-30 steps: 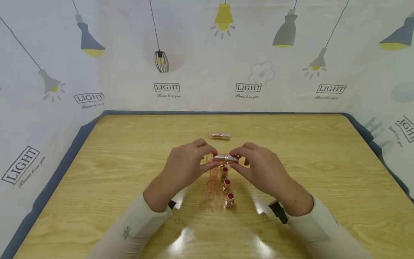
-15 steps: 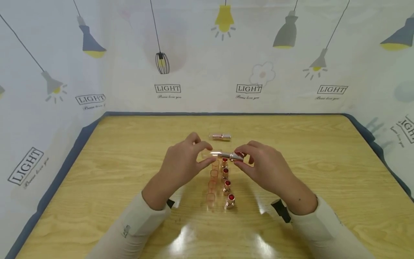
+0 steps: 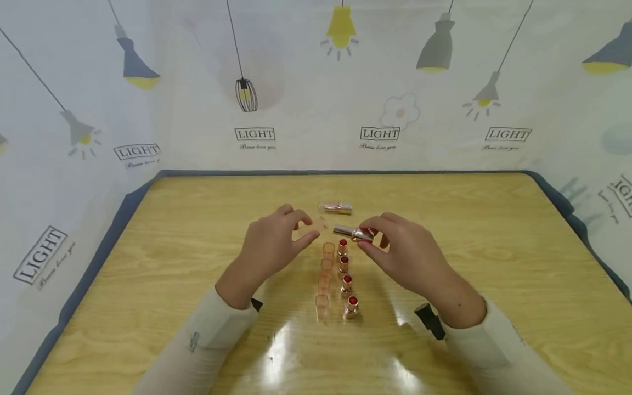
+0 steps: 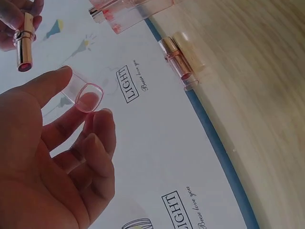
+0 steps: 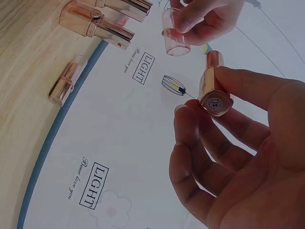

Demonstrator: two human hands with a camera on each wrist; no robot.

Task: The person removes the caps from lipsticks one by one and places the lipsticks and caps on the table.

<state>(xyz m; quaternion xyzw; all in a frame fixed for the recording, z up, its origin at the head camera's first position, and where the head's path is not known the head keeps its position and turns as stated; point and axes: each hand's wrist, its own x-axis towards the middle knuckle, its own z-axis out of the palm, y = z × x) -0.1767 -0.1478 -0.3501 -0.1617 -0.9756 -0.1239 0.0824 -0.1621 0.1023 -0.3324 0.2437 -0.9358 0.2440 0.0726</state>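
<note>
My left hand (image 3: 271,238) pinches a clear pinkish lipstick cap (image 4: 90,98) between thumb and fingers, its open end showing in the left wrist view. Opposite it, my right hand (image 3: 407,249) grips an uncapped lipstick (image 3: 348,232) by its base. The tube is shiny rose gold and points towards the left hand; a round label shows on its bottom in the right wrist view. A gap separates cap and tube. Below the hands, several uncapped lipsticks (image 3: 347,284) with red tips stand upright in a row, beside a matching row of clear caps (image 3: 323,284).
Behind the hands a capped lipstick (image 3: 337,208) lies on its side on the wooden table (image 3: 197,219). A white cloth wall (image 3: 316,99) printed with lamps surrounds the table on three sides. Dark wrist mounts (image 3: 428,322) sit under both forearms.
The clear cap has come off the lipstick. My left hand has moved left with the cap, while my right hand has shifted slightly right, still holding the tube.
</note>
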